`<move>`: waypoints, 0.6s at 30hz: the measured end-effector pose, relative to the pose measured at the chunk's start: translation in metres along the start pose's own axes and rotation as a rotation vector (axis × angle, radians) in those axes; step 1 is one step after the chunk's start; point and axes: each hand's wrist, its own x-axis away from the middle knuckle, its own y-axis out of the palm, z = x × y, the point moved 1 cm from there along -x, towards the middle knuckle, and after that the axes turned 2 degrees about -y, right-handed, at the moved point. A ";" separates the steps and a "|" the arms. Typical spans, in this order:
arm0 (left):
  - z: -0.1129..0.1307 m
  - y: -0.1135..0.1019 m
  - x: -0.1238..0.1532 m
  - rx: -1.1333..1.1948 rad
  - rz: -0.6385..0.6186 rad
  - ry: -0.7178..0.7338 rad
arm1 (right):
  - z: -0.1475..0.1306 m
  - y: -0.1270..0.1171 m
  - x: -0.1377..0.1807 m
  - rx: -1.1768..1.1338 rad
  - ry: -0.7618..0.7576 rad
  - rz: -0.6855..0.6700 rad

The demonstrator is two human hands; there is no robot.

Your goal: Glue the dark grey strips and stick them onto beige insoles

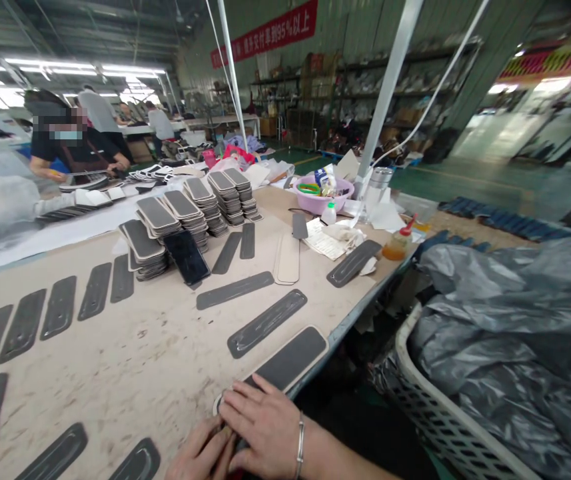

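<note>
A long, rounded dark grey panel with a cream border (290, 357) lies at the table's front edge. My right hand (268, 420), a bracelet at its wrist, rests on the panel's near end with fingers stretched out flat. Close beside it, my left hand (202, 450) has bent fingers pinched together at that same end. The fingers partly hide the end, where a small piece of pale rim shows. Just beyond lies a glossy grey strip (268, 323), with another grey strip (235, 291) behind it.
Several stacks of bordered panels (158, 217) stand at the back, a phone (186, 257) leaning on them. More grey strips (60, 307) lie leftward. A purple basin (322, 197) and a bottle of amber liquid (399, 243) sit beyond. A plastic-filled basket (415, 373) is right. A co-worker (72, 143) works opposite.
</note>
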 end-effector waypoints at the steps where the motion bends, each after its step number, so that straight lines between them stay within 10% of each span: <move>1: 0.000 0.000 0.000 -0.003 -0.006 -0.008 | 0.004 0.005 0.002 -0.012 0.004 -0.020; 9: 0.015 -0.007 -0.009 0.057 -0.054 -0.164 | 0.103 -0.020 0.060 0.275 0.394 -0.012; 18: 0.020 -0.014 -0.010 0.234 -0.034 -0.399 | 0.119 0.002 0.078 0.394 0.354 0.149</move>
